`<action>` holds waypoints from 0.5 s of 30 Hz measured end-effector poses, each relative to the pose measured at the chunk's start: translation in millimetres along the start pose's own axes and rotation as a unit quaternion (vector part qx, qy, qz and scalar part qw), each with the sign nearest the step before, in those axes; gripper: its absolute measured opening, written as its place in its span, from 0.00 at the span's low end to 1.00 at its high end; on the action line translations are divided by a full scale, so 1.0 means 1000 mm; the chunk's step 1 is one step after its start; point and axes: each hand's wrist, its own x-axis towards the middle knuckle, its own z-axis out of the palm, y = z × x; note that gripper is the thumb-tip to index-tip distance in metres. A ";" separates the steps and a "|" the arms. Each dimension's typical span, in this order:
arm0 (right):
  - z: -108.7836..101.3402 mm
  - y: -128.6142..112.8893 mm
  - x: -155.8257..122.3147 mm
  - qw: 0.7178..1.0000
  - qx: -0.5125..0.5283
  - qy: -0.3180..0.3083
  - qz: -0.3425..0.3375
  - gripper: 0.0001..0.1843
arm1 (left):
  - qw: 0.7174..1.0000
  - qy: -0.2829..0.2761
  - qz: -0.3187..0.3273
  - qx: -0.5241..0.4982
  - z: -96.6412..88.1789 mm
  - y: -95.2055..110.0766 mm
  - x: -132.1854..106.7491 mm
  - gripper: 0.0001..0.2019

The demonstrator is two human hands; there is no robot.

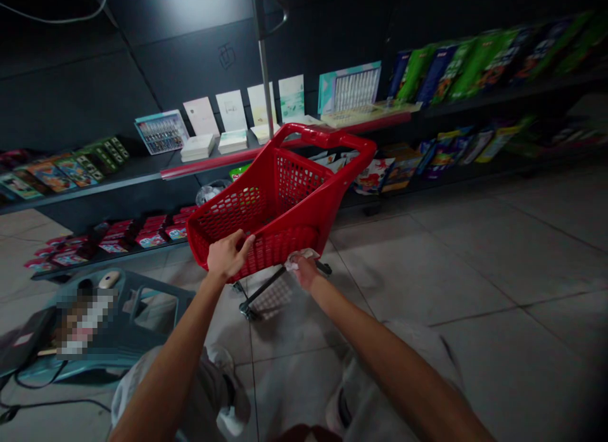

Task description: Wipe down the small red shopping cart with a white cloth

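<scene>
A red plastic shopping cart (pixel 266 204) stands on wheels in front of me, its handle toward the upper right. My left hand (pixel 227 255) is closed over the near rim of its basket, thumb and fingers on the edge. Lower on the same side, my right hand (pixel 305 270) grips a crumpled whitish cloth (pixel 304 256), which is against or very close to the basket's bottom edge. Part of the cloth is covered by my fingers, and I cannot tell whether it is cloth or paper.
Behind the cart run dark shelves (pixel 147 165) with books (pixel 232 116), boxes and bagged snacks (pixel 468 65). A grey-green plastic stool (pixel 137 331) at lower left carries several items, with a cable beside it. A metal pole (pixel 266 81) rises behind the basket. Grey tiles (pixel 456 258) cover the floor.
</scene>
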 end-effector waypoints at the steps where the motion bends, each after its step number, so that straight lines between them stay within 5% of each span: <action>1: 0.001 -0.008 -0.001 1.000 0.008 -0.004 0.014 0.14 | 1.000 0.001 -0.003 -0.002 0.000 -0.003 0.000 0.26; 5: -0.005 -0.056 -0.003 0.998 0.051 -0.003 0.031 0.14 | 1.000 0.004 -0.023 -0.007 -0.001 -0.013 0.002 0.27; 9: -0.020 -0.115 -0.003 0.993 0.076 0.085 0.006 0.17 | 0.999 0.015 -0.035 -0.011 -0.001 -0.019 0.003 0.28; 13: -0.033 -0.160 0.006 0.963 0.025 0.194 -0.184 0.16 | 0.998 0.023 -0.053 -0.003 -0.002 -0.024 0.005 0.30; 15: -0.038 -0.174 0.012 0.938 -0.014 0.196 -0.284 0.17 | 0.997 0.020 -0.073 0.001 -0.003 -0.029 0.006 0.31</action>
